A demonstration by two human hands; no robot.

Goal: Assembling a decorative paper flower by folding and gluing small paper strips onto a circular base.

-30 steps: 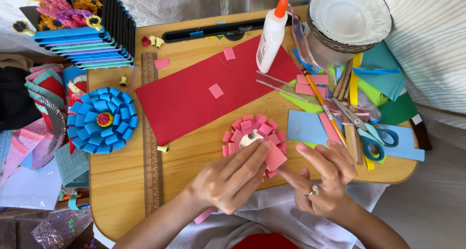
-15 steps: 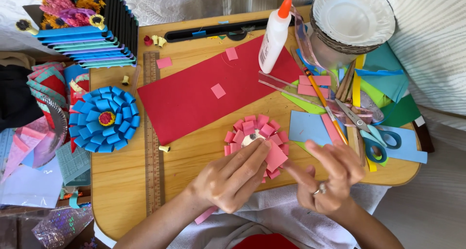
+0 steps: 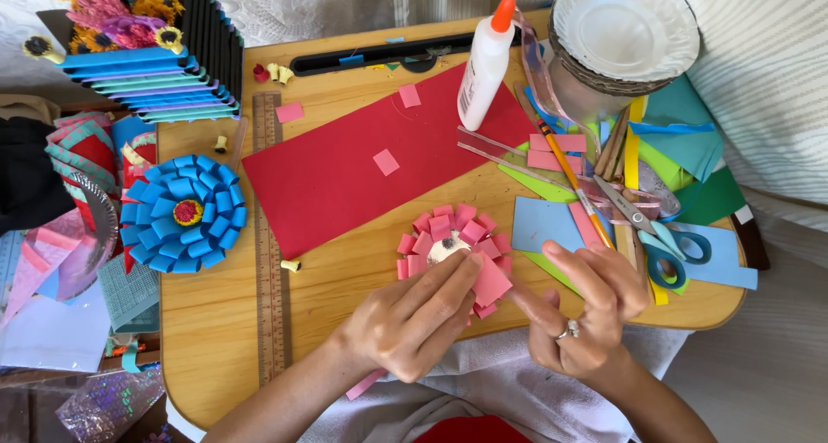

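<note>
Low in the frame's centre, the left hand [image 3: 412,320] presses flat fingers on the pink paper flower [image 3: 454,249], pinning it to the desk [image 3: 345,279]; right hand [image 3: 586,309] fingers curl loosely beside it, pinching nothing visible.

Wooden table [image 3: 224,339], ruler [image 3: 270,236] running along its left side. Big red sheet [image 3: 345,175] mid-table, two small pink squares on it. Glue bottle [image 3: 485,63], orange cap, upright at the sheet's top right corner. Blue paper flower [image 3: 183,213] on the left edge. Paper plates [image 3: 625,29] stacked top right. Scissors [image 3: 660,236] with teal handles on a blue sheet [image 3: 539,223], pencil [image 3: 576,180] just beside. Coloured paper scraps piled far right.
</note>
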